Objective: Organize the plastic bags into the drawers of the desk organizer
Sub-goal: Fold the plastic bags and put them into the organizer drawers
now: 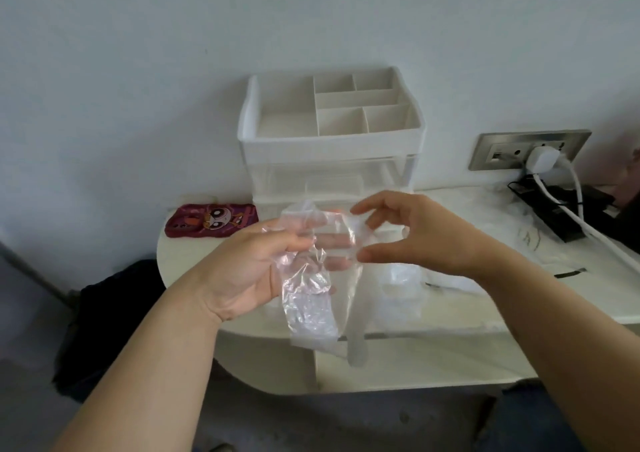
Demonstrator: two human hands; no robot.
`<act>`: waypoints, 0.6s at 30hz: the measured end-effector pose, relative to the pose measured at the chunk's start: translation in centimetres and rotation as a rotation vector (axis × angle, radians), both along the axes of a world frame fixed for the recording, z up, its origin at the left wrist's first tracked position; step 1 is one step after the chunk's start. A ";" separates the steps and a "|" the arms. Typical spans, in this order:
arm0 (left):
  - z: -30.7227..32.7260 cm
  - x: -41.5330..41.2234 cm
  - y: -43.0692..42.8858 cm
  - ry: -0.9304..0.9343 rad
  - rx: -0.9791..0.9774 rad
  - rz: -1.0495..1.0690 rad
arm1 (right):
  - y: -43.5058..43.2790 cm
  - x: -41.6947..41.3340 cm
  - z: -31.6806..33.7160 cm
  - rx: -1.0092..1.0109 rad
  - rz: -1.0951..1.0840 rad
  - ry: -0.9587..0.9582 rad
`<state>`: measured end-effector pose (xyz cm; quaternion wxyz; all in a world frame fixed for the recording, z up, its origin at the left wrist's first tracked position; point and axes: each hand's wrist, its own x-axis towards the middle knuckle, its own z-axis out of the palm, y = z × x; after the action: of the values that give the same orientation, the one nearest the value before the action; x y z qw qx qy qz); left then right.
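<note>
a person's left hand (256, 268) is turned palm up above the front of the rounded white desk (180, 261) and holds a crumpled clear plastic bag (311, 299): the thumb presses the film down onto the fingers, which show through it from behind. the bag hangs from this hand, its lower end drooping past the desk's front edge. the right hand (415, 233) is curved in a c shape just beside it, thumb tip and forefinger tip at the bag's right edge with a gap between thumb and fingers; whether it truly grips the film cannot be told. behind the hands, against the pale wall, stands the white plastic desk organizer (329, 132), its open top tray divided into several compartments and a translucent drawer (329, 181) below, which looks closed. more clear plastic bags (401, 278) lie on the desk under and to the right of the right wrist. left of the organizer lies a phone in a dark red case with a cartoon face (213, 221), flat on the desk. on the right, a brushed metal wall socket plate (502, 150) carries a white plug (542, 160), and its thick white cable (581, 216) runs down across a black object (554, 219) on the desk. a dark bag (114, 313) sits on the floor to the desk's left.
</note>
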<state>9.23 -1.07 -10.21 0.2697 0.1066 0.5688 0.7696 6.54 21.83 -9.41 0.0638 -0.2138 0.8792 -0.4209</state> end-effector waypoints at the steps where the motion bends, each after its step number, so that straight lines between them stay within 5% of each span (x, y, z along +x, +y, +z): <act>1: 0.1 -0.1 -0.4 0.001 0.000 -0.010 | 0.3 -0.2 0.0 -0.033 0.028 -0.073; 5: -0.2 -0.5 -1.1 -0.046 -0.038 0.069 | 1.3 -1.1 0.1 -0.139 -0.002 -0.184; 9: -1.3 -0.8 0.0 -0.012 -0.317 0.297 | 1.4 -1.5 0.0 0.032 -0.078 -0.155; 13: -2.6 -1.0 1.2 0.146 -0.716 0.409 | 0.5 -2.2 -1.2 0.243 -0.301 0.119; 18: -3.7 -1.5 1.6 0.223 -0.897 0.508 | -1.5 -1.2 -2.3 0.372 -0.412 0.646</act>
<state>7.72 0.54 -13.91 0.0315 -0.0793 0.8755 0.4757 5.34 20.32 -11.70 -0.2629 -0.1392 0.9394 -0.1702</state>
